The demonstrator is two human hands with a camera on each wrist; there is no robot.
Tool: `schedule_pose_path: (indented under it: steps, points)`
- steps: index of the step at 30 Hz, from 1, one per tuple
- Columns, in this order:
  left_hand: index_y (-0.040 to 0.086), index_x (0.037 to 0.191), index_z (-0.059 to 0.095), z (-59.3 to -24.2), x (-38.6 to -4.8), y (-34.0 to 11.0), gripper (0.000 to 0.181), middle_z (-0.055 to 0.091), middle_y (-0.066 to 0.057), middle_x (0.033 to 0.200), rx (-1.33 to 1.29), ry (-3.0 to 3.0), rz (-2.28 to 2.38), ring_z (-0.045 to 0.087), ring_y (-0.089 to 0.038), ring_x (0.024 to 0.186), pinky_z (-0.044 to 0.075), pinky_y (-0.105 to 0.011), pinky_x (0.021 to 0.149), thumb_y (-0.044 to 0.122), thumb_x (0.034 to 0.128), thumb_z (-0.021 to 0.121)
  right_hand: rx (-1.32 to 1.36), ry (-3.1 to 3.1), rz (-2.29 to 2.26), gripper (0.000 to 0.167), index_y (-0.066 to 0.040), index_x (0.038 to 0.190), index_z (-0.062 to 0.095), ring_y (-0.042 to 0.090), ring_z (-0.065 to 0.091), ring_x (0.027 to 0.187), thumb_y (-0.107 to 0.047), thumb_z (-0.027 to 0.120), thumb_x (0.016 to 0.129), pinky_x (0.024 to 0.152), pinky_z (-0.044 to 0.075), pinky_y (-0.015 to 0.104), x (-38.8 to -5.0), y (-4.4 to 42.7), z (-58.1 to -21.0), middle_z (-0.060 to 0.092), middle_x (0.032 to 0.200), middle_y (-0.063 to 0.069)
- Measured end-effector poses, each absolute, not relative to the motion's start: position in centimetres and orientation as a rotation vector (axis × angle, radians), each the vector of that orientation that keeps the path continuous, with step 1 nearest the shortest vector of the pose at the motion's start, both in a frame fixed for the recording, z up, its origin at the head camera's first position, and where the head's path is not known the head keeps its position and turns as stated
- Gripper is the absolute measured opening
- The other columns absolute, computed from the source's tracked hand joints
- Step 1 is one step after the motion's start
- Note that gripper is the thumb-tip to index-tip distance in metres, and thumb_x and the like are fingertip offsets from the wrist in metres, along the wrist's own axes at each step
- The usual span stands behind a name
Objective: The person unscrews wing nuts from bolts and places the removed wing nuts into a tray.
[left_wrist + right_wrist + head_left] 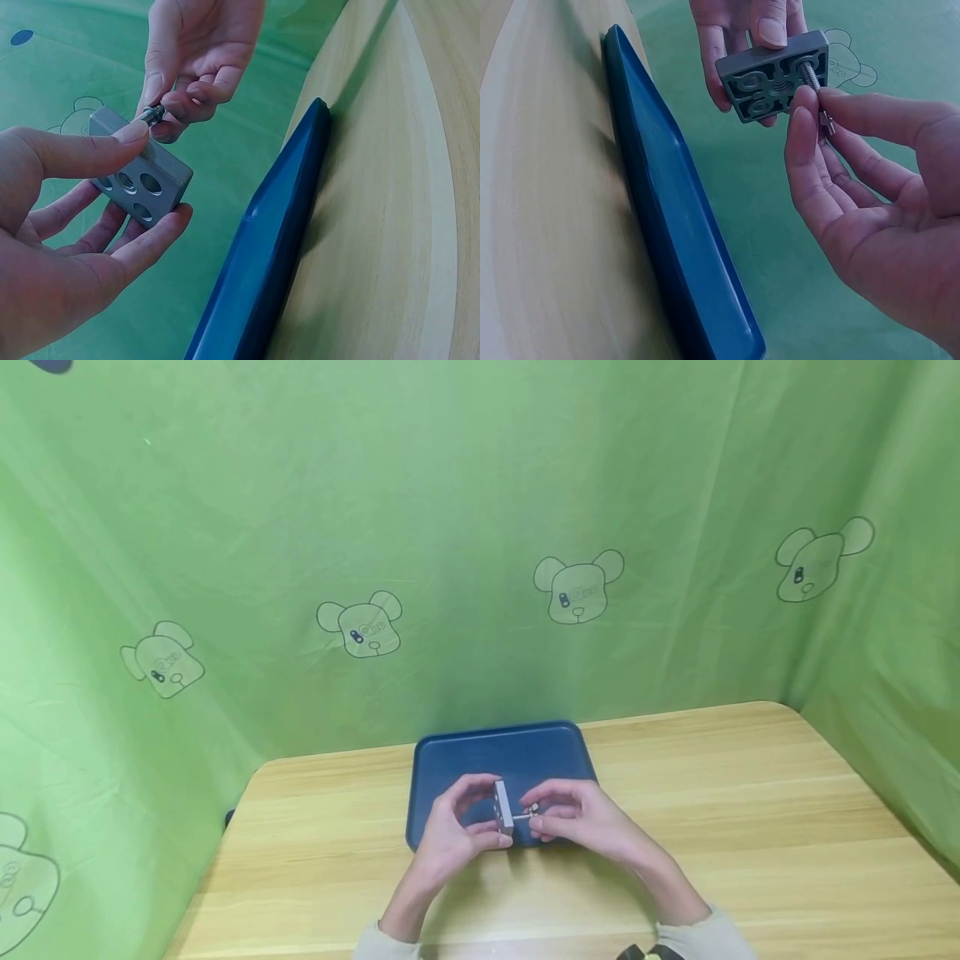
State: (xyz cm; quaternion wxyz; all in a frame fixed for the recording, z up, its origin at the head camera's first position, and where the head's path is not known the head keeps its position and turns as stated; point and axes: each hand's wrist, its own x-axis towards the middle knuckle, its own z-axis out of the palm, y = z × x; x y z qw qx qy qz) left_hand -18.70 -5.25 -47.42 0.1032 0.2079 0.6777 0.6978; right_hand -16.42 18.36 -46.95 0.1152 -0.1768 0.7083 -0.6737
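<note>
A grey rectangular block [504, 811] with several round holes stands on edge above the tray. My left hand [447, 833] grips it by its edges, thumb on one side and fingers on the other. From the right, my right hand [587, 817] pinches a threaded metal bolt [808, 75] between thumb and fingertips. The bolt's tip meets a corner hole on the block's recessed, ribbed face; how deep it sits I cannot tell. Fingers partly hide the bolt's metal head in the right wrist view. Plain holes show on the opposite face in the left wrist view.
A dark blue tray [502, 758] with a low raised rim lies on the wooden table [697, 777] beneath both hands. Green curtains [465, 510] printed with bear heads hang behind the table and at its sides.
</note>
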Motion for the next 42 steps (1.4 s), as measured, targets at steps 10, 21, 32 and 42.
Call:
schedule_pose_path:
  steps: [10,21,32,42]
  points:
    - [0.005,0.133,0.06,-47.44,-18.7,-5.25,0.072,0.061,-0.016,0.134,0.609,1.985,2.062,0.055,-0.037,0.129,0.06,-0.039,0.097,-0.019,0.068,0.081,-0.525,2.122,-1.946,0.041,0.014,0.125,0.059,0.043,0.069,0.104,-0.007,0.073,0.092,0.086,0.065,0.035,-16.43,18.44,-47.14,0.067,0.116,0.026]
    - [0.001,0.135,0.059,-47.27,-18.67,-5.22,0.072,0.062,-0.015,0.133,0.626,2.01,2.05,0.057,-0.034,0.126,0.061,-0.039,0.097,-0.017,0.069,0.082,-0.503,2.144,-1.928,0.032,0.012,0.12,0.062,0.029,0.072,0.094,-0.012,0.066,0.1,0.082,0.066,0.041,-16.33,18.47,-46.93,0.068,0.109,0.026]
    - [0.0,0.134,0.059,-47.28,-18.65,-5.14,0.072,0.062,-0.015,0.132,0.637,2.004,2.046,0.058,-0.035,0.126,0.061,-0.04,0.097,-0.017,0.0686,0.082,-0.519,2.199,-1.923,0.026,0.006,0.109,0.068,0.036,0.071,0.096,-0.019,0.059,0.105,0.08,0.066,0.046,-16.4,18.43,-46.78,0.068,0.11,0.029]
    - [0.006,0.132,0.061,-47.35,-18.62,-5.24,0.071,0.062,-0.016,0.132,0.646,1.996,2.056,0.058,-0.035,0.125,0.061,-0.041,0.097,-0.018,0.0686,0.082,-0.515,2.209,-1.928,0.024,0.005,0.112,0.069,0.034,0.071,0.1,-0.016,0.066,0.101,0.083,0.066,0.044,-16.44,18.42,-46.68,0.069,0.11,0.023]
